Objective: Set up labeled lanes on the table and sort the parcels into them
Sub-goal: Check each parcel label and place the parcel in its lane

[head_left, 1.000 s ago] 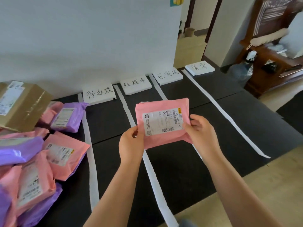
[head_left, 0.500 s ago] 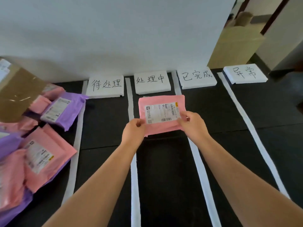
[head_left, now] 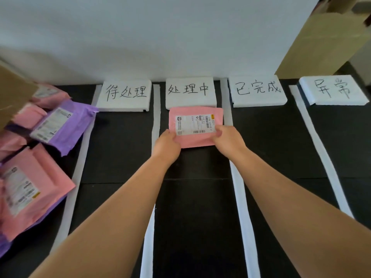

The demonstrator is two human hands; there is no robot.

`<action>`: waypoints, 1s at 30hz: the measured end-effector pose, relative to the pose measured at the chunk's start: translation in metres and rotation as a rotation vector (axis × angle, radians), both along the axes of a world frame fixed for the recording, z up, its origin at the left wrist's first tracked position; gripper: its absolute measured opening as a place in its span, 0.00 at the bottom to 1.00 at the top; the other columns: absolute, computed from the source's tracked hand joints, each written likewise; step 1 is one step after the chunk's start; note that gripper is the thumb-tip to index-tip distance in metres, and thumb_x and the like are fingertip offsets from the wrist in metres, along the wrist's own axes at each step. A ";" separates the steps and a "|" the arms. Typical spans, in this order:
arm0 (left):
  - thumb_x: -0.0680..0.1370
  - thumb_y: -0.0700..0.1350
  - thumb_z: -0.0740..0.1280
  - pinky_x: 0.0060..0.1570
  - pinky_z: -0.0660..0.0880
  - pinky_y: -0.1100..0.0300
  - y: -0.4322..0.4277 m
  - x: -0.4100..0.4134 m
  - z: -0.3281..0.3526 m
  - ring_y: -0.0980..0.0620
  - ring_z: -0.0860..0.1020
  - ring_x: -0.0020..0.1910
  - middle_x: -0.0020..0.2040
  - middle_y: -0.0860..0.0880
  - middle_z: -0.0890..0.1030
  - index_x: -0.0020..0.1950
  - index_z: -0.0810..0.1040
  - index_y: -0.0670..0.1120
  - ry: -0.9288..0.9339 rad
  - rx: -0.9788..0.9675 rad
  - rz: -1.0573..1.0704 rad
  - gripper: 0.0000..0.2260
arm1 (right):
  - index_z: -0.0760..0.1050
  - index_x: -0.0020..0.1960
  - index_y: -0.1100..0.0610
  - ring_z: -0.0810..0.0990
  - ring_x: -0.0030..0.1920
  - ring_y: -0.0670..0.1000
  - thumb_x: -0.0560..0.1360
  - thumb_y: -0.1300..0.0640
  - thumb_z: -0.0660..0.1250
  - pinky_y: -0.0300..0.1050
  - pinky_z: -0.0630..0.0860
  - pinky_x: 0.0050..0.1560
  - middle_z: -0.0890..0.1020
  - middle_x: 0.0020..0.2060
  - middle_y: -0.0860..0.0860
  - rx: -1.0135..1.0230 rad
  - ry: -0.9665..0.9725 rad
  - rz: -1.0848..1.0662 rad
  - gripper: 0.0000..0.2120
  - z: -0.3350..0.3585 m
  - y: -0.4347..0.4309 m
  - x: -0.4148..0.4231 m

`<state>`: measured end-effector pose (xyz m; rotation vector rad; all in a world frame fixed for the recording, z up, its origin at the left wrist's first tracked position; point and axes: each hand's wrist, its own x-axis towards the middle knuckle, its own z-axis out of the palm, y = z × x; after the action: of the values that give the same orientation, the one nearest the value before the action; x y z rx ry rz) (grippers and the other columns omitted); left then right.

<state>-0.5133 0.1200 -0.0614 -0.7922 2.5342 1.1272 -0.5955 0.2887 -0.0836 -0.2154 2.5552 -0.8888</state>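
Here the fingers (head_left: 220,131) pinch the near corners of the pink parcel (head_left: 195,125), left hand (head_left: 167,146) and right hand (head_left: 228,140) clamped either side. It sits in the second lane, far edge meeting the label card (head_left: 190,92). Best to press it flat, square between the white strips (head_left: 156,121), and release both corners together.

Arms outstretched, left hand (head_left: 167,146) and right hand (head_left: 227,140) each pinch the pink parcel (head_left: 197,141).

One head-worn wide view, facing forward and down, close over the table (head_left: 124,149), edges seemingly bowed.
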 end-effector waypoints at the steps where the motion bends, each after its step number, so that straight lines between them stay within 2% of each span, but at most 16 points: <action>1: 0.80 0.36 0.58 0.64 0.70 0.51 0.000 0.000 -0.001 0.41 0.71 0.67 0.73 0.43 0.68 0.72 0.70 0.42 -0.030 -0.032 -0.032 0.19 | 0.75 0.48 0.54 0.77 0.40 0.48 0.78 0.60 0.60 0.39 0.68 0.32 0.79 0.51 0.51 0.008 -0.011 0.023 0.06 -0.002 0.000 -0.001; 3: 0.82 0.37 0.58 0.73 0.60 0.50 0.001 0.003 0.002 0.41 0.59 0.77 0.79 0.43 0.56 0.77 0.64 0.43 -0.064 -0.048 -0.066 0.22 | 0.76 0.58 0.53 0.78 0.46 0.48 0.78 0.59 0.61 0.39 0.71 0.37 0.79 0.55 0.50 -0.020 -0.017 0.054 0.11 -0.002 0.002 0.001; 5: 0.82 0.36 0.57 0.74 0.59 0.54 0.001 0.012 0.006 0.44 0.54 0.79 0.81 0.46 0.51 0.79 0.60 0.46 -0.037 -0.060 -0.055 0.24 | 0.75 0.64 0.49 0.78 0.50 0.48 0.78 0.58 0.61 0.39 0.73 0.41 0.78 0.58 0.48 -0.054 0.028 0.057 0.16 0.001 0.004 0.006; 8: 0.82 0.37 0.57 0.71 0.64 0.56 0.004 0.032 0.015 0.48 0.56 0.79 0.80 0.50 0.55 0.78 0.62 0.49 0.073 -0.070 -0.021 0.24 | 0.75 0.66 0.48 0.77 0.49 0.47 0.80 0.58 0.60 0.34 0.69 0.38 0.78 0.59 0.49 -0.077 0.104 -0.023 0.16 0.006 0.006 0.018; 11: 0.83 0.43 0.60 0.73 0.63 0.53 0.007 0.057 0.022 0.49 0.55 0.79 0.80 0.51 0.55 0.79 0.60 0.52 0.099 -0.078 0.003 0.25 | 0.75 0.67 0.51 0.78 0.50 0.46 0.81 0.54 0.61 0.33 0.69 0.39 0.78 0.62 0.49 -0.052 0.113 -0.078 0.16 0.013 0.005 0.037; 13: 0.82 0.46 0.62 0.74 0.63 0.49 0.008 0.074 0.028 0.50 0.54 0.79 0.81 0.52 0.54 0.80 0.57 0.53 0.091 -0.081 0.034 0.27 | 0.74 0.69 0.51 0.79 0.57 0.49 0.81 0.55 0.62 0.37 0.74 0.49 0.77 0.66 0.49 -0.055 0.112 -0.067 0.17 0.024 0.001 0.056; 15: 0.82 0.47 0.62 0.75 0.61 0.50 0.007 0.090 0.037 0.50 0.53 0.79 0.81 0.52 0.54 0.80 0.55 0.53 0.105 -0.077 0.051 0.28 | 0.72 0.72 0.51 0.76 0.64 0.50 0.81 0.56 0.63 0.42 0.72 0.58 0.74 0.68 0.49 -0.071 0.126 -0.075 0.19 0.040 -0.001 0.078; 16: 0.82 0.48 0.62 0.74 0.60 0.51 0.006 0.097 0.042 0.51 0.52 0.79 0.81 0.52 0.53 0.80 0.55 0.54 0.121 -0.071 0.057 0.28 | 0.71 0.72 0.51 0.75 0.66 0.50 0.81 0.56 0.64 0.41 0.70 0.60 0.74 0.69 0.49 -0.080 0.140 -0.077 0.19 0.049 -0.003 0.089; 18: 0.83 0.49 0.61 0.75 0.61 0.51 0.001 0.116 0.053 0.51 0.53 0.79 0.81 0.52 0.54 0.80 0.55 0.54 0.154 -0.059 0.063 0.27 | 0.71 0.72 0.50 0.75 0.65 0.49 0.81 0.56 0.64 0.39 0.69 0.57 0.74 0.69 0.49 -0.087 0.161 -0.076 0.20 0.067 -0.008 0.110; 21: 0.83 0.49 0.62 0.72 0.66 0.48 -0.015 0.150 0.070 0.50 0.56 0.79 0.81 0.53 0.54 0.80 0.54 0.55 0.200 -0.036 0.072 0.28 | 0.71 0.73 0.50 0.75 0.55 0.44 0.81 0.56 0.64 0.35 0.69 0.50 0.74 0.69 0.48 -0.094 0.179 -0.086 0.20 0.095 -0.022 0.145; 23: 0.83 0.48 0.61 0.73 0.64 0.51 -0.033 0.179 0.083 0.51 0.56 0.79 0.80 0.53 0.55 0.80 0.55 0.56 0.225 -0.027 0.075 0.27 | 0.71 0.72 0.50 0.74 0.53 0.43 0.81 0.55 0.64 0.36 0.68 0.48 0.74 0.69 0.48 -0.096 0.205 -0.091 0.20 0.112 -0.035 0.174; 26: 0.83 0.48 0.61 0.73 0.60 0.54 -0.065 0.232 0.100 0.52 0.56 0.79 0.80 0.53 0.57 0.80 0.55 0.55 0.259 -0.024 0.062 0.26 | 0.71 0.71 0.51 0.75 0.56 0.47 0.81 0.55 0.64 0.39 0.68 0.50 0.75 0.68 0.50 -0.087 0.248 -0.097 0.19 0.134 -0.065 0.225; 28: 0.83 0.48 0.60 0.73 0.62 0.54 -0.091 0.268 0.108 0.51 0.59 0.77 0.80 0.52 0.58 0.80 0.56 0.54 0.288 -0.032 0.045 0.26 | 0.71 0.71 0.52 0.75 0.63 0.50 0.81 0.56 0.64 0.40 0.68 0.54 0.75 0.67 0.51 -0.107 0.247 -0.106 0.19 0.146 -0.092 0.261; 30: 0.83 0.48 0.60 0.72 0.65 0.54 -0.120 0.301 0.116 0.50 0.63 0.75 0.78 0.51 0.61 0.79 0.58 0.53 0.315 -0.054 0.028 0.25 | 0.70 0.72 0.52 0.74 0.66 0.51 0.81 0.56 0.65 0.42 0.69 0.56 0.75 0.68 0.50 -0.131 0.234 -0.096 0.20 0.155 -0.120 0.296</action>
<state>-0.2123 0.0004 0.0546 -0.7133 2.8275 1.2877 -0.2994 0.1684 0.0711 -0.2503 2.7426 -1.1297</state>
